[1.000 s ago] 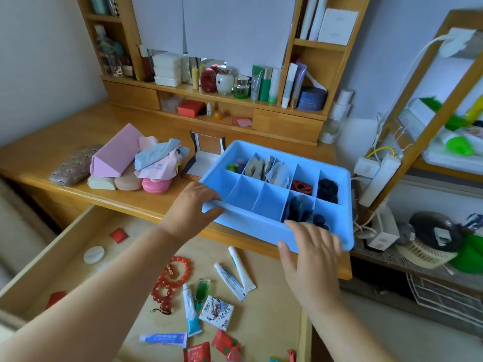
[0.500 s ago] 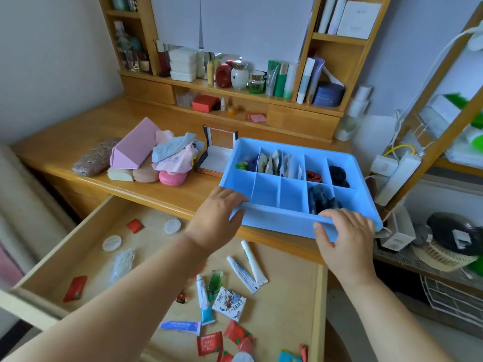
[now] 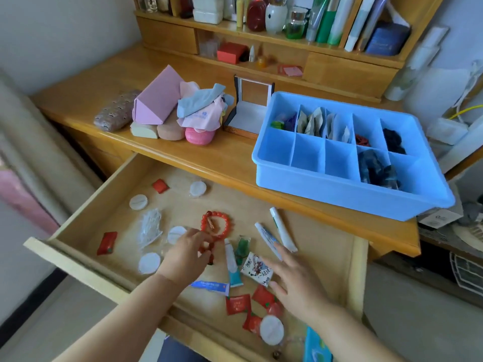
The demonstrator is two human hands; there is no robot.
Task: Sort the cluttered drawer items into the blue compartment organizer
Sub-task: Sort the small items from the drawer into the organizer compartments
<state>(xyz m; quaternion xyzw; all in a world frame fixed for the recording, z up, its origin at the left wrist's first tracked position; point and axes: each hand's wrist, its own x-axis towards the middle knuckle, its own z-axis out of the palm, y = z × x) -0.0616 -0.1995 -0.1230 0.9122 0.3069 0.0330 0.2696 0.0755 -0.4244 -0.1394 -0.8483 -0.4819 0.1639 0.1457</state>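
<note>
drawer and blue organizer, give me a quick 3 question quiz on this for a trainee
1. True or false: the blue organizer sits inside the open drawer.
2. Multiple choice: the left hand is nearest to which item? A) the red bead bracelet B) the pink triangular case C) the white tubes
3. Fill in: the three compartments at the organizer's front left hold ____.

Key
1. False. It rests on the desk top, behind the drawer.
2. A. The fingers reach the red beads just below the bracelet.
3. Nothing. They look empty, while dark items fill the compartment to their right.
</note>
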